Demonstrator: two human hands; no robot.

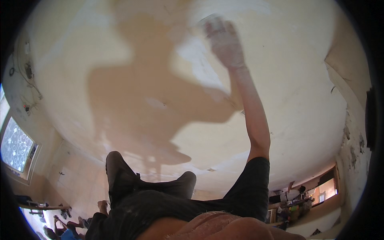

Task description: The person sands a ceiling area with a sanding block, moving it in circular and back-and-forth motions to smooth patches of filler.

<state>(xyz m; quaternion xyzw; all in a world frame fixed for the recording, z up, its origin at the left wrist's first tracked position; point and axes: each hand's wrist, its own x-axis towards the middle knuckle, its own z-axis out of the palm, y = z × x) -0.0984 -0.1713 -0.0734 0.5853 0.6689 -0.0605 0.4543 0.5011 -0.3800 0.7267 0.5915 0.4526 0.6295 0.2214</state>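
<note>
My right hand point(225, 45), coated in pale dust and blurred, is raised against a broad plastered surface point(294, 99). Its fingers press a thin, flat pad or sheet point(210, 18) to the plaster; only a narrow edge shows, so its exact kind is unclear. White patches point(198, 60) streak the cream plaster beside the wrist. My shadow point(144, 90) falls widely across it. What seems to be my left hand point(103, 206) shows small at lower left, past a dark sleeve; its fingers cannot be made out.
Loose wires point(30, 79) hang along the left edge, near a window point(17, 144) with a patterned pane. One person point(292, 195) is at lower right beside cluttered shelving point(295, 210). Other people point(66, 231) appear at lower left. Broken plaster point(354, 147) marks the right edge.
</note>
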